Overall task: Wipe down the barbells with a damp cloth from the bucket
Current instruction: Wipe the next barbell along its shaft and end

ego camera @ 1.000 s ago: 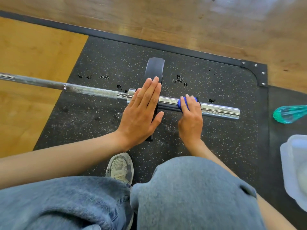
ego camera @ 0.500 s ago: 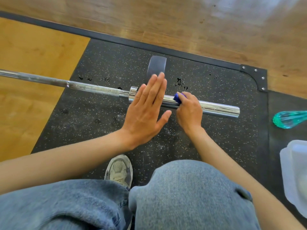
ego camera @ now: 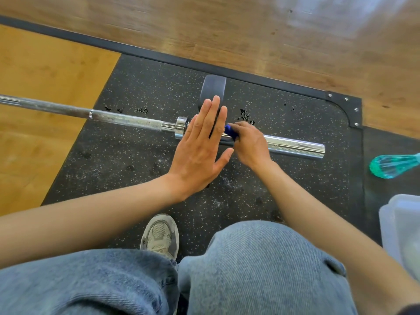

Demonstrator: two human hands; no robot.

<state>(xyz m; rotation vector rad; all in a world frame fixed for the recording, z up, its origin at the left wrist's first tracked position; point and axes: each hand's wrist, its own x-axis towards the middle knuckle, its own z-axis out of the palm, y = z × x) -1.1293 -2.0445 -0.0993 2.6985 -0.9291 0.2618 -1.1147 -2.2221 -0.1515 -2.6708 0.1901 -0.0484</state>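
A steel barbell [ego camera: 293,145] lies across the speckled black rubber mat [ego camera: 141,169], with a black weight plate [ego camera: 213,87] standing upright on its chrome sleeve. My left hand [ego camera: 200,146] lies flat with straight fingers against the top of the plate. My right hand [ego camera: 250,144] grips a blue cloth [ego camera: 230,131] wrapped round the sleeve, right beside the plate. Most of the cloth is hidden under my fingers.
A white plastic tub [ego camera: 400,226] sits at the right edge, and a teal spray bottle [ego camera: 391,165] lies on the floor above it. Water spots [ego camera: 246,115] mark the mat behind the bar. My knees in jeans and a grey shoe [ego camera: 160,235] fill the foreground.
My right hand slid the blue cloth leftward along the sleeve, from its middle up against the plate. My left hand stayed flat on the plate.
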